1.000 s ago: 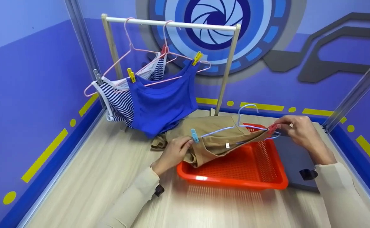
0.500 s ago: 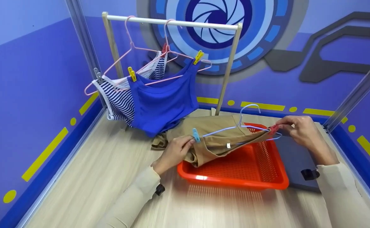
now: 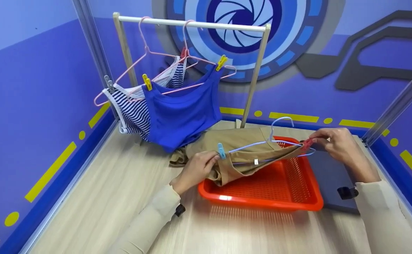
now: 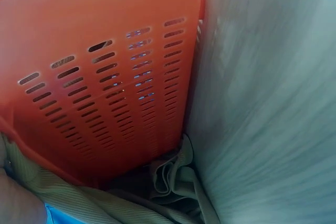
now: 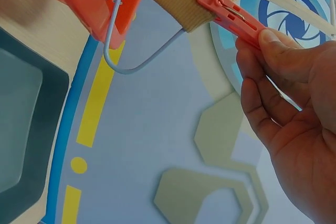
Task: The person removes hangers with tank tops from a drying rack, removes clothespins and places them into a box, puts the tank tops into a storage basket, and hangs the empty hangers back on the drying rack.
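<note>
Tan trousers hang by the waistband from a pale blue hanger, held over the front basket in the head view. My left hand pinches the trousers' waistband corner beside a light blue clothespin; its fingertips are partly hidden. On the other side, my right hand pinches a red clothespin between thumb and fingers. That clothespin bites the waistband over the hanger's end in the right wrist view. Trouser cloth drapes beside the basket in the left wrist view.
An orange-red perforated basket stands under the trousers. A dark grey tray lies right of it. At back left, a rack bears a blue top and a striped top on pink hangers. Walls enclose the table.
Both hands, the hanger and the trousers' waistband have shifted slightly to the right. The hanger's hook leans a little further right. Both grips look the same.
</note>
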`<state>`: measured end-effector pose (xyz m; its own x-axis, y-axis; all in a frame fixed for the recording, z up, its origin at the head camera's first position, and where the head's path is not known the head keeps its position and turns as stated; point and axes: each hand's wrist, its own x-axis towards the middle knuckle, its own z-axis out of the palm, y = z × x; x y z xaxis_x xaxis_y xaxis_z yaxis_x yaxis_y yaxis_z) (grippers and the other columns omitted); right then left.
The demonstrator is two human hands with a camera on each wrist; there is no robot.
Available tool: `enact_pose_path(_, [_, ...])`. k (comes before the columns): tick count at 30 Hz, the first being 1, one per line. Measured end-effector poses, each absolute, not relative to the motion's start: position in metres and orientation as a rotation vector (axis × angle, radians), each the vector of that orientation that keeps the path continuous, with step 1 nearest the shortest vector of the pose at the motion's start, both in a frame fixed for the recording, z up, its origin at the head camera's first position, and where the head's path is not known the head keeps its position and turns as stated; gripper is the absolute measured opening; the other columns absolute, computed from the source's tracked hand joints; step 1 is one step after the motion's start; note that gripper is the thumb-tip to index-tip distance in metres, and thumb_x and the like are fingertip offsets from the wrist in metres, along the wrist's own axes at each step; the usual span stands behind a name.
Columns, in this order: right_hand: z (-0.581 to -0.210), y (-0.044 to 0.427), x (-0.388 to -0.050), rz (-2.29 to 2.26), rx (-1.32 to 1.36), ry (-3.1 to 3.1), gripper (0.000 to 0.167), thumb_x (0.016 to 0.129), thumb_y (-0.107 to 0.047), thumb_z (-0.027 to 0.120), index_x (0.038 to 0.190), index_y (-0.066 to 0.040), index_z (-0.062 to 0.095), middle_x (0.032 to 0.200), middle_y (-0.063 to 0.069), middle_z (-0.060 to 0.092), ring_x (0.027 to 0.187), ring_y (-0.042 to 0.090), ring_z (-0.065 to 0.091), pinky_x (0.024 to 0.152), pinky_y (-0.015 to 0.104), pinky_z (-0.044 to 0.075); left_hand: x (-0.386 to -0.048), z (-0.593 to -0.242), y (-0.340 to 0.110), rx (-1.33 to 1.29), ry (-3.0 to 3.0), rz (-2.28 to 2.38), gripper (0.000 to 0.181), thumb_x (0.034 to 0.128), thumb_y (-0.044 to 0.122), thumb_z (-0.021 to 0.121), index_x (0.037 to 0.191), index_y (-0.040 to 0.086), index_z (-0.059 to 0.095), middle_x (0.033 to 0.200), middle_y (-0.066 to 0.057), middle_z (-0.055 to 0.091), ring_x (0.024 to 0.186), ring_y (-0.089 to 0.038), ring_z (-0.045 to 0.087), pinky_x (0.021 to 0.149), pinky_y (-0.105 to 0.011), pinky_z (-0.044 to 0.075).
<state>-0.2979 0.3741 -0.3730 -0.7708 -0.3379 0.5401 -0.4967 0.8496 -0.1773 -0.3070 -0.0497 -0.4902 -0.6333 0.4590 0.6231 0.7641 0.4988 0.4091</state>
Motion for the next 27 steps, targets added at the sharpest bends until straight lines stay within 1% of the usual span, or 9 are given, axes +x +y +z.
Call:
enact_pose_path(8, [-0.364, 0.383, -0.295, 0.523, 0.510, -2.566, 0.010, 0.086, -0.004, 0.074, 0.087, -0.013, 0.078, 0.081, 0.007, 0.075, 0.061, 0.005, 0.045, 0.049, 0.021, 0.031, -0.307, -0.486, -0.048, -1.003, -2.312, -0.931, 0.028, 0.1049, 0.027, 0.046, 0.089, 0.010, 0.062, 0.071, -0.001, 0.054, 0.067, -0.009, 0.048, 0.062, -0.022, 0.043])
enact_pose_path(11, [-0.360, 0.387, -0.293, 0.564, 0.454, -2.570, 0.006, 0.088, -0.009, 0.073, 0.092, -0.012, 0.077, 0.083, 0.011, 0.074, 0.063, 0.002, 0.046, 0.051, 0.021, 0.032, -0.307, -0.486, -0.048, -0.995, -2.322, -0.941, 0.028, 0.1052, 0.027, 0.046, 0.089, 0.010, 0.062, 0.071, 0.000, 0.053, 0.067, -0.009, 0.048, 0.062, -0.021, 0.042])
enact_pose_path(13, [-0.357, 0.390, -0.290, 0.606, 0.402, -2.590, 0.011, 0.089, -0.016, 0.073, 0.098, -0.010, 0.076, 0.085, 0.014, 0.074, 0.064, -0.003, 0.048, 0.052, 0.018, 0.035, -0.307, -0.487, -0.048, -0.991, -2.326, -0.953, 0.029, 0.1054, 0.027, 0.045, 0.089, 0.010, 0.062, 0.071, 0.000, 0.053, 0.067, -0.009, 0.049, 0.062, -0.021, 0.042])
enact_pose_path(16, [-0.355, 0.393, -0.286, 0.678, 0.344, -2.614, 0.025, 0.091, -0.024, 0.071, 0.107, -0.005, 0.073, 0.092, 0.020, 0.073, 0.068, -0.014, 0.051, 0.057, 0.009, 0.041, -0.307, -0.488, -0.048, -0.982, -2.326, -0.969, 0.028, 0.1054, 0.027, 0.045, 0.089, 0.010, 0.062, 0.071, 0.001, 0.053, 0.066, -0.008, 0.049, 0.061, -0.021, 0.042])
enact_pose_path(19, [-0.356, 0.396, -0.285, 0.738, 0.294, -2.616, 0.032, 0.092, -0.025, 0.068, 0.113, -0.001, 0.070, 0.098, 0.023, 0.072, 0.072, -0.023, 0.049, 0.060, 0.004, 0.044, -0.307, -0.489, -0.048, -0.974, -2.326, -0.962, 0.029, 0.1054, 0.027, 0.045, 0.088, 0.010, 0.061, 0.071, 0.001, 0.052, 0.066, -0.008, 0.049, 0.061, -0.021, 0.042])
enact_pose_path(21, [-0.359, 0.399, -0.285, 0.747, 0.268, -2.610, 0.033, 0.092, -0.024, 0.067, 0.114, 0.001, 0.069, 0.099, 0.024, 0.072, 0.073, -0.024, 0.049, 0.061, 0.002, 0.043, -0.307, -0.490, -0.048, -0.973, -2.325, -0.961, 0.029, 0.1054, 0.027, 0.045, 0.088, 0.011, 0.061, 0.071, 0.001, 0.052, 0.066, -0.008, 0.048, 0.061, -0.021, 0.041])
enact_pose_path(23, [-0.362, 0.401, -0.286, 0.735, 0.238, -2.612, 0.033, 0.091, -0.023, 0.067, 0.113, 0.001, 0.069, 0.099, 0.024, 0.072, 0.073, -0.020, 0.051, 0.063, 0.001, 0.041, -0.307, -0.491, -0.048, -0.974, -2.321, -0.962, 0.029, 0.1055, 0.027, 0.045, 0.088, 0.010, 0.061, 0.071, 0.001, 0.052, 0.066, -0.009, 0.049, 0.061, -0.021, 0.042])
enact_pose_path(24, [-0.364, 0.403, -0.287, 0.725, 0.224, -2.625, 0.033, 0.091, -0.023, 0.067, 0.114, 0.001, 0.069, 0.099, 0.024, 0.072, 0.074, -0.014, 0.057, 0.063, 0.000, 0.040, -0.307, -0.491, -0.048, -0.974, -2.319, -0.965, 0.029, 0.1055, 0.027, 0.045, 0.088, 0.010, 0.061, 0.071, 0.000, 0.052, 0.066, -0.009, 0.049, 0.061, -0.022, 0.042])
enact_pose_path(27, [-0.374, 0.407, -0.291, 0.695, 0.208, -2.664, 0.034, 0.089, -0.020, 0.068, 0.114, 0.003, 0.068, 0.100, 0.025, 0.071, 0.079, 0.015, 0.070, 0.064, 0.001, 0.038, -0.306, -0.491, -0.047, -0.979, -2.310, -0.981, 0.028, 0.1053, 0.026, 0.046, 0.089, 0.010, 0.062, 0.072, 0.000, 0.054, 0.067, -0.009, 0.050, 0.062, -0.022, 0.043])
